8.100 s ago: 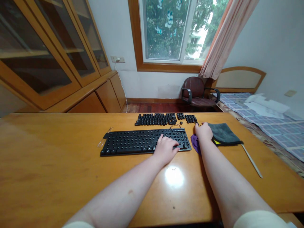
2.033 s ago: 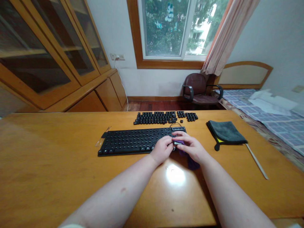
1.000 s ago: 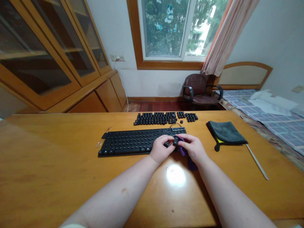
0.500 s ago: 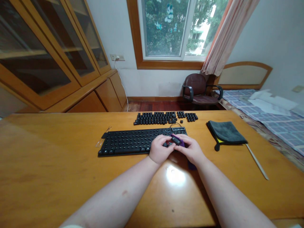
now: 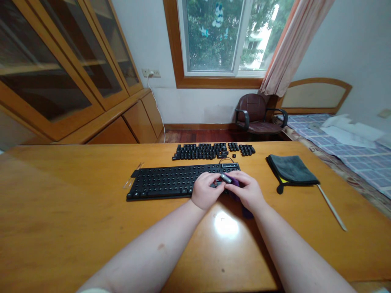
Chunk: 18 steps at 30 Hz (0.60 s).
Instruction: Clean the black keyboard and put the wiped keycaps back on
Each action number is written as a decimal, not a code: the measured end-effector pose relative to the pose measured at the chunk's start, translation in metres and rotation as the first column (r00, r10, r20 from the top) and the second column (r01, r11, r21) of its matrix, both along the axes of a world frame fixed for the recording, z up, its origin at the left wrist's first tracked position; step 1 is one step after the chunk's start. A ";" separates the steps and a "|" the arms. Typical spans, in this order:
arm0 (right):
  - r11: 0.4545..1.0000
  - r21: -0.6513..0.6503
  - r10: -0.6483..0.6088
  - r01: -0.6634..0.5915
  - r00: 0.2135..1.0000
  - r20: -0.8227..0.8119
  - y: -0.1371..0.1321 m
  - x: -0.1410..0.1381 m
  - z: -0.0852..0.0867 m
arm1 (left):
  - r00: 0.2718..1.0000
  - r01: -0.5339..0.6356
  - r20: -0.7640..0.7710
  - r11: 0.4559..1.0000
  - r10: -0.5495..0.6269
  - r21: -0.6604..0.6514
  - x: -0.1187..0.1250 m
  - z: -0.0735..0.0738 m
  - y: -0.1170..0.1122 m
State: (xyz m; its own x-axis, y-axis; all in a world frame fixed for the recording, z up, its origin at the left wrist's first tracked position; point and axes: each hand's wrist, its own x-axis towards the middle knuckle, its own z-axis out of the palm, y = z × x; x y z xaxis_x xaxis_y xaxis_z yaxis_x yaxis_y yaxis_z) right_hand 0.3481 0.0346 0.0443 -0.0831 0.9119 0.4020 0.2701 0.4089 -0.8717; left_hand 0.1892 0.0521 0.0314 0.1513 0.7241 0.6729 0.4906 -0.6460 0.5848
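A black keyboard base [image 5: 171, 182] with its keycaps off lies on the wooden table [image 5: 76, 211]. Both hands meet over its right end. My left hand [image 5: 205, 190] is closed, pinching a small black keycap [image 5: 226, 178] between its fingertips. My right hand [image 5: 249, 190] is closed round a purple cloth [image 5: 244, 209], which it presses against the keycap. The right end of the keyboard is hidden under the hands.
Rows of loose black keycaps [image 5: 210, 151] lie behind the keyboard. A folded grey cloth [image 5: 291, 169] and a thin pale stick [image 5: 331, 201] lie at the right. A clear strip [image 5: 130, 181] sits left of the keyboard. A chair [image 5: 259, 116], bed and glass-door cabinets surround the table.
Eight seconds ago my right hand was out by the grey cloth and my left lay on the keyboard. Since then both came together, and the keycap has turned slightly between the fingers.
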 end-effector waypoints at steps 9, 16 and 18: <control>0.999 -0.004 -0.054 0.054 0.998 -0.019 0.000 0.000 -0.003 | 1.000 -0.016 -0.024 1.000 0.015 -0.008 0.001 0.000 0.000; 0.989 0.008 -0.145 0.145 0.989 0.033 0.000 -0.002 0.000 | 0.997 -0.049 -0.058 0.996 0.046 -0.069 0.001 -0.004 0.002; 0.995 -0.014 -0.096 0.097 0.994 0.043 0.001 -0.001 0.000 | 0.997 -0.056 -0.065 0.996 0.051 -0.070 0.001 -0.004 0.002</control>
State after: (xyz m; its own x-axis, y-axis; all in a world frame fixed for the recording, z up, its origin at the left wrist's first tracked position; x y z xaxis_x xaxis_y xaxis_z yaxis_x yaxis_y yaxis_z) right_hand 0.3468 0.0359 0.0446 -0.0112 0.9228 0.3852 0.3444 0.3652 -0.8649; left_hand 0.1902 0.0543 0.0279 0.1517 0.7785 0.6090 0.5609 -0.5751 0.5955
